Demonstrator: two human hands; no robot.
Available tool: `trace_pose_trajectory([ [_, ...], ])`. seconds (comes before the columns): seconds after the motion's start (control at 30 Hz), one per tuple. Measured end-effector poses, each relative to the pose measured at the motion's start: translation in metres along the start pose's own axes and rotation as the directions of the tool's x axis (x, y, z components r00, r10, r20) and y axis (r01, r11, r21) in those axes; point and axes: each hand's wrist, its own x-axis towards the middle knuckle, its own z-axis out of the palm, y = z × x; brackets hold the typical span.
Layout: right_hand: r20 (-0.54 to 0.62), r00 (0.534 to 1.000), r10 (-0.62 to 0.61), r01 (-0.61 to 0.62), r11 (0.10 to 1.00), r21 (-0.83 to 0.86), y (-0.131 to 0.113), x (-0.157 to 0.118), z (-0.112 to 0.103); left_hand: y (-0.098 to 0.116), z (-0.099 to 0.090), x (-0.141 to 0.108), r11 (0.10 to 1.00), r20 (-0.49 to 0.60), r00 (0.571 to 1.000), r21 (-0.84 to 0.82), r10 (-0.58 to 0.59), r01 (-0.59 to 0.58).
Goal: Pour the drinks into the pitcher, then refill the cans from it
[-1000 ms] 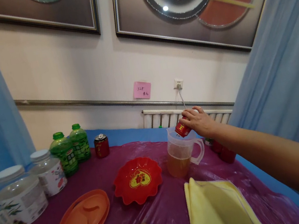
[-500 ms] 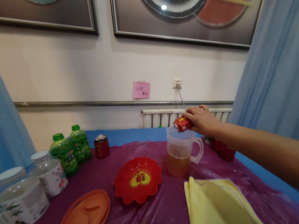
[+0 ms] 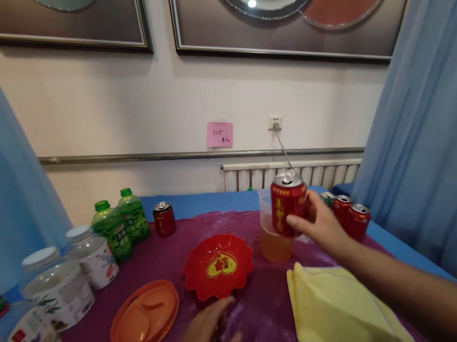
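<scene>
My right hand [image 3: 320, 225] grips a red drink can [image 3: 286, 202], upright with its top opened. The can is in front of a clear plastic measuring jug [image 3: 266, 211] and hides much of it, handle included. Amber liquid [image 3: 274, 245] fills the lower part of the jug. Low in the view, my left hand [image 3: 203, 340] is blurred, fingers apart with nothing between them. Just beyond it lies a red scalloped plate [image 3: 201, 282] with a yellow heart design. To that hand's left is an orange divided dish [image 3: 128, 333]. A folded yellow cloth [image 3: 333, 312] rests below my right hand.
Several clear lidded jars [image 3: 66, 291] line the left side, with two green bottles [image 3: 113, 232] behind them. A dark red can [image 3: 164, 219] stands at the back. More cans [image 3: 358, 222] stand at right. Blue curtains [image 3: 429, 130] hang on both sides; purple plastic [image 3: 257, 331] covers the table.
The can was tipped over the jug; now my right hand holds it upright, lower and closer. My left hand has risen further into view with its fingers spreading.
</scene>
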Motion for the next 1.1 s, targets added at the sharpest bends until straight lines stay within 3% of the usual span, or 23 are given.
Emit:
trace_pose_trajectory([
  [0.07, 0.122, 0.992, 0.041, -0.068, 0.970, 0.231, 0.009, -0.030, 0.032, 0.016, -0.011, 0.019, 0.989, -0.002, 0.993, -0.085, -0.121, 0.121],
  [0.17, 0.209, 0.974, 0.084, -0.150, 0.935, 0.322, 0.022, -0.064, 0.077, 0.033, -0.018, 0.044, 0.950, 0.013, 0.972, -0.210, -0.234, 0.231],
  [0.33, 0.117, 0.973, 0.197, -0.208, 0.975, 0.083, 0.040, -0.094, 0.123, 0.044, -0.005, 0.062, 0.915, 0.008, 0.947, -0.255, -0.320, 0.311],
  [0.5, 0.062, 0.990, 0.129, -0.118, 0.981, -0.154, 0.055, -0.106, 0.134, 0.043, 0.008, 0.069, 0.925, 0.022, 0.942, -0.183, -0.334, 0.332],
  [0.6, 0.087, 0.996, 0.010, 0.006, 0.983, -0.186, 0.060, -0.111, 0.128, 0.016, -0.003, 0.090, 0.943, 0.007, 0.949, -0.113, -0.315, 0.314],
  [0.73, 0.180, 0.979, -0.099, 0.127, 0.980, -0.154, 0.060, -0.118, 0.120, -0.057, -0.042, 0.141, 0.893, -0.209, 0.909, 0.206, -0.360, 0.401],
  [0.83, 0.233, 0.963, -0.135, 0.174, 0.972, -0.157, 0.060, -0.120, 0.120, -0.107, -0.069, 0.168, 0.812, -0.217, 0.878, 0.336, -0.427, 0.478],
  [0.93, 0.272, 0.951, -0.143, 0.186, 0.973, -0.139, 0.061, -0.119, 0.122, -0.133, -0.080, 0.174, 0.785, -0.201, 0.867, 0.369, -0.455, 0.498],
  [1.1, 0.382, 0.919, -0.101, 0.146, 0.985, -0.090, 0.059, -0.114, 0.123, -0.157, -0.076, 0.170, 0.709, -0.266, 0.814, 0.400, -0.517, 0.581],
])
